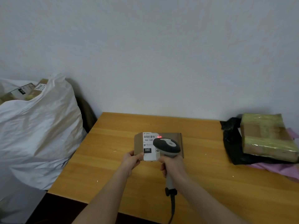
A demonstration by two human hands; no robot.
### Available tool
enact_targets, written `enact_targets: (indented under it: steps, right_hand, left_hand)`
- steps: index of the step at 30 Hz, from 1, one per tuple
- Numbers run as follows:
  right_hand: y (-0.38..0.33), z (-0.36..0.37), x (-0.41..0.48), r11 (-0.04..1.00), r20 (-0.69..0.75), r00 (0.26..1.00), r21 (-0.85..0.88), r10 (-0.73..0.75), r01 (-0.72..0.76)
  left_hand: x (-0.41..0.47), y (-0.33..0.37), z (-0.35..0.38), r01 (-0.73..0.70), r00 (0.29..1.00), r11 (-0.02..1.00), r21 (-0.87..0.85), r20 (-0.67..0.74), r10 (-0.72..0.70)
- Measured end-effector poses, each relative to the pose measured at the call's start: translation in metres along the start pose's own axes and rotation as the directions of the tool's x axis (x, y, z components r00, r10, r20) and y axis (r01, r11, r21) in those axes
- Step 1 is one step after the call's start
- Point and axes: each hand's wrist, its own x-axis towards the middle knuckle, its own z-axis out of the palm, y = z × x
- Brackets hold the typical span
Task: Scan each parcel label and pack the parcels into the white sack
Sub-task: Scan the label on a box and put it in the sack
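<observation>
A flat brown cardboard parcel (175, 138) with a white label (148, 143) lies mid-table. My left hand (131, 160) pinches its near left corner, thumb on top. My right hand (173, 165) grips the handle of a grey and black barcode scanner (166, 147) held just over the parcel, and a red light spot falls on the label's barcode. The white sack (40, 130) stands left of the table, open at the top, with labelled parcels (24, 92) showing inside.
On the wooden table (113, 167), at the right edge, a taped cardboard parcel (265, 136) rests on a black bag (231, 143) and a pink bag (278, 170). The scanner cable (173, 209) hangs off the near edge. A wall stands behind.
</observation>
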Motion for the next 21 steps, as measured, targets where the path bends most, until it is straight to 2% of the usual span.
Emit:
enact_targets:
  steps: [21]
  right_hand:
    - [-0.014, 0.012, -0.009, 0.999, 0.115, 0.993, -0.009, -0.039, 0.040]
  left_hand:
    - [-0.025, 0.005, -0.018, -0.077, 0.992, 0.997, -0.030, -0.098, 0.074]
